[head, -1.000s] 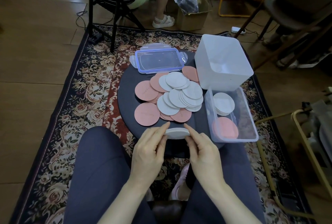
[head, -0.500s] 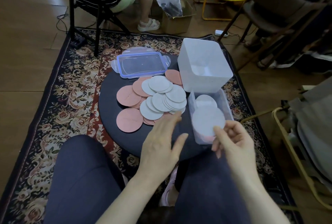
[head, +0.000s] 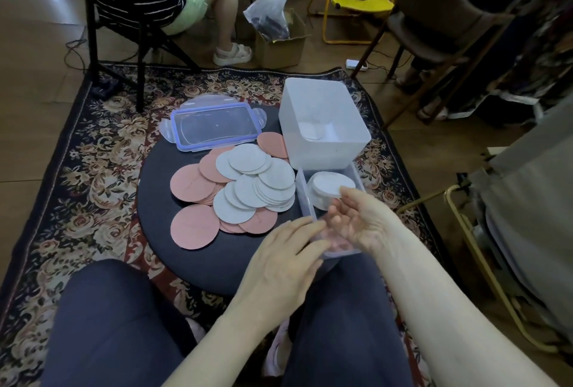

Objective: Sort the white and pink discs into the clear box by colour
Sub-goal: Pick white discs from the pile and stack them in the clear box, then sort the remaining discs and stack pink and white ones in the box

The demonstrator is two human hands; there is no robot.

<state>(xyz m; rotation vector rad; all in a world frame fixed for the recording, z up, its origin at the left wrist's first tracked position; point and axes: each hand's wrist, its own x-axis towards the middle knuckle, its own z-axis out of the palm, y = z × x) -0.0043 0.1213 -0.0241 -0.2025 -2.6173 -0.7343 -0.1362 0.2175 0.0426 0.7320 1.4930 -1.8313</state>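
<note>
Both hands are empty, grip released: the right hand (head: 361, 220) hovers palm-up over the clear plastic box (head: 302, 189) at the round dark stool's (head: 217, 265) right edge, white round discs (head: 331, 186) stacked at its far end, apart from the pinks. Left hand (head: 283, 265) waits, loose discs (head: 248, 182) remaining mid-stool.

no readable text, labels, brands or numbers on anything

Dark round stool (head: 198, 265) w/ loose discs (head: 248, 188), lid (head: 214, 126), clear box (head: 302, 191), white tub (head: 322, 150)
</note>
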